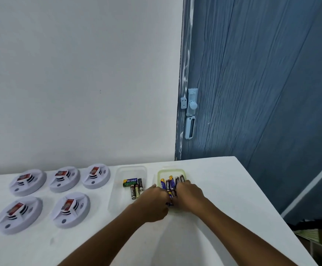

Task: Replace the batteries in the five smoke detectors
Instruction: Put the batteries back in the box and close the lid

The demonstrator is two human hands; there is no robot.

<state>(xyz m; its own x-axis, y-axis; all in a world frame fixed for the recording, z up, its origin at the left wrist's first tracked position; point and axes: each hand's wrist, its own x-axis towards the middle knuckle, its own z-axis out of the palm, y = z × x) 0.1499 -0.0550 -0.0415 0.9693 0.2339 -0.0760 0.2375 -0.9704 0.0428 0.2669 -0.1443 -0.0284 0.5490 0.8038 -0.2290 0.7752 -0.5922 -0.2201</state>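
A white table (223,189) is standing against a plain white wall (79,73). A blue door (261,73) is sitting behind the table on the right. A pale blue lock (191,103) is sitting on the door's left edge.

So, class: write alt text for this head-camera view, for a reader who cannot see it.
Both hands, left hand and right hand, reach into a green-rimmed tray of batteries on a white table. A clear tray beside it holds a few more, and five white smoke detectors lie in two rows to the left.
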